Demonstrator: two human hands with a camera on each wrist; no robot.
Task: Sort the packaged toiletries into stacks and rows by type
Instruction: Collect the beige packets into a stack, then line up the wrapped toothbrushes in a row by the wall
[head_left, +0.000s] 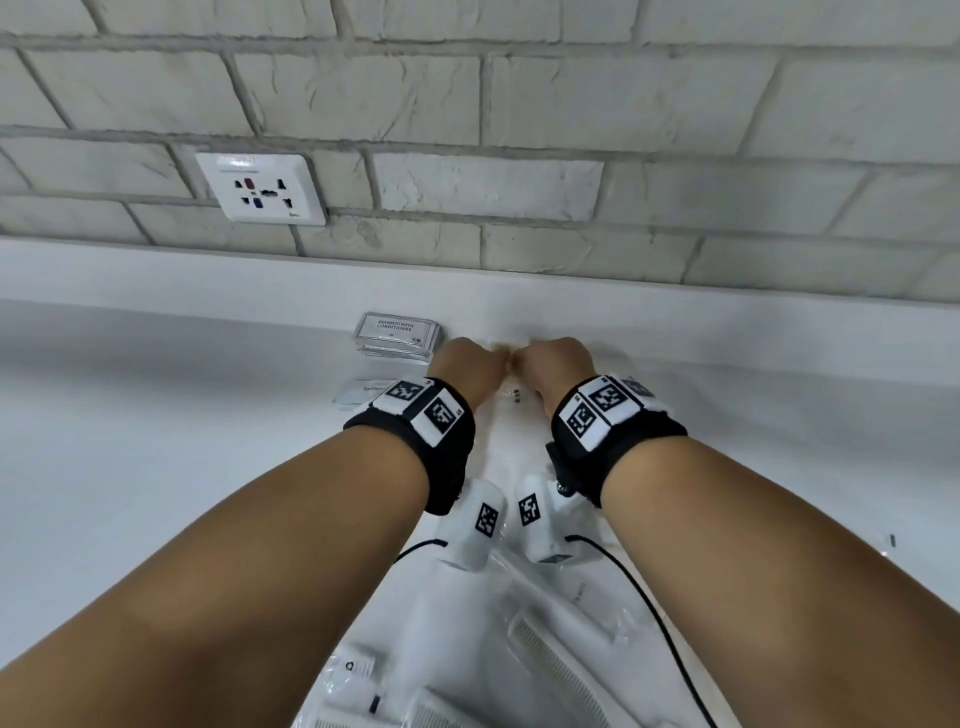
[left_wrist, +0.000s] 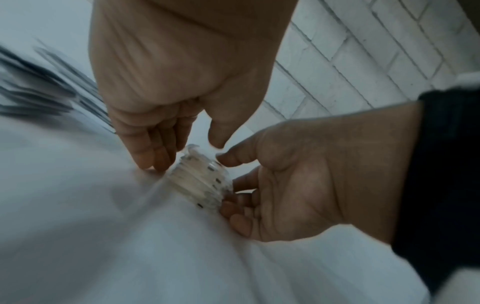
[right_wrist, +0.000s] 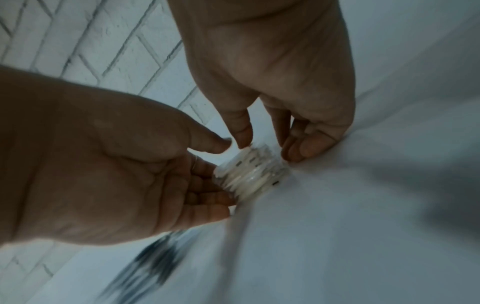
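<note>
Right hand and left hand flanking a stack of clear packets on the white table, fingertips touching its sides, brick wall behind the hands

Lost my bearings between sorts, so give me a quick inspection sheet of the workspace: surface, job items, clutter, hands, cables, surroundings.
Surface: white counter, runs up to the wall.
Job's things: stack of shampoo sachets at the back; toothbrush packet in front of it, partly hidden by the left wrist; stack of clear packets between the hands; wrapped combs lie loose at the near edge.
Clutter: nothing seen.
Hands: left hand and right hand flank the stack of clear packets, fingers against its sides, thumbs at its top.
Cables: black cable trails from the right wrist over the combs.
Surroundings: brick wall with a wall socket, nothing plugged in.
</note>
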